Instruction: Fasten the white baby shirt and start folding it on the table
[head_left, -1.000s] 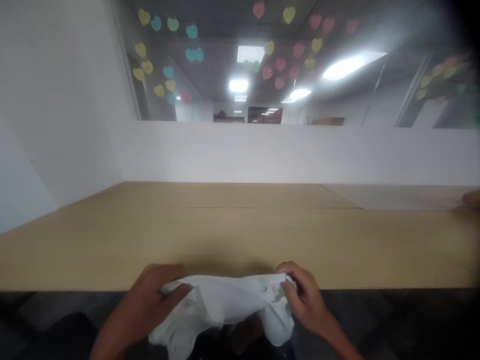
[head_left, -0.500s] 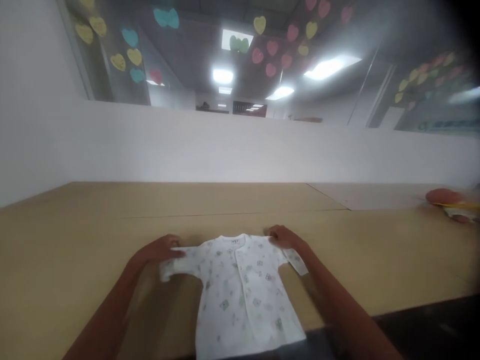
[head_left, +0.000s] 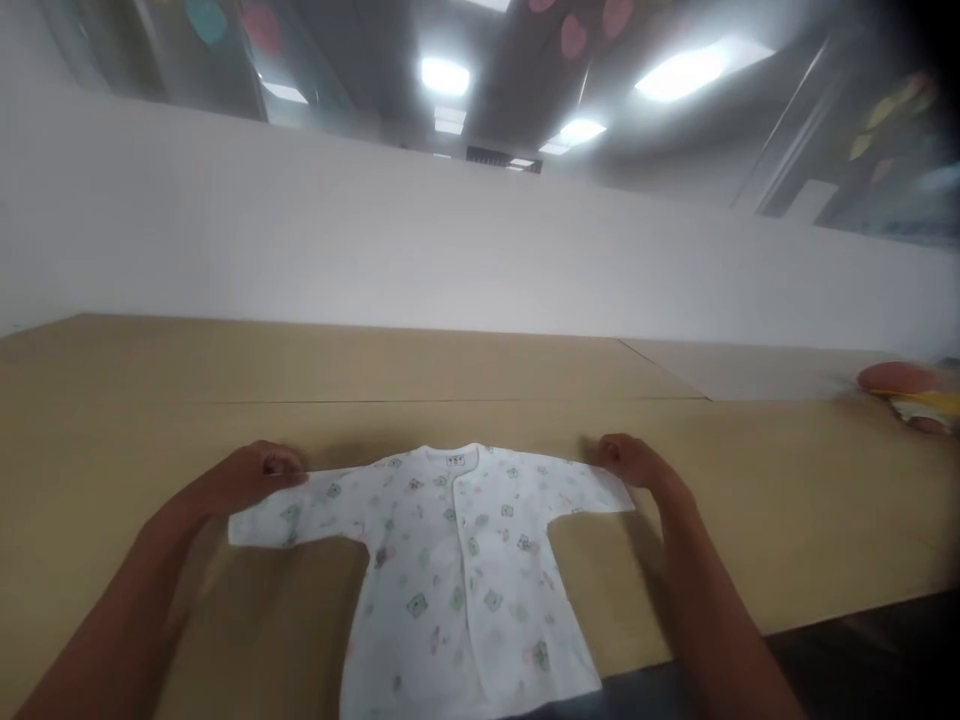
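On the tabletop (head_left: pixel 765 510) lies the shirt (head_left: pixel 439 590), with collar (head_left: pixel 456 460) toward the wall (head_left: pixel 375 230), sleeves (head_left: pixel 315 512) spread left and right. The left hand (head_left: pixel 259 475) is at one sleeve, the right hand (head_left: pixel 634 462) at the other. Far to the right are some unclear items (head_left: pixel 900 380). Above the wall is the window (head_left: pixel 525 90).

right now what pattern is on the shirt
The shirt is white with small scattered prints, some greenish; head view.

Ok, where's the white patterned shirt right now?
In the head view, the white patterned shirt lies spread at the bottom centre on the tan table, between the left hand and the right hand.
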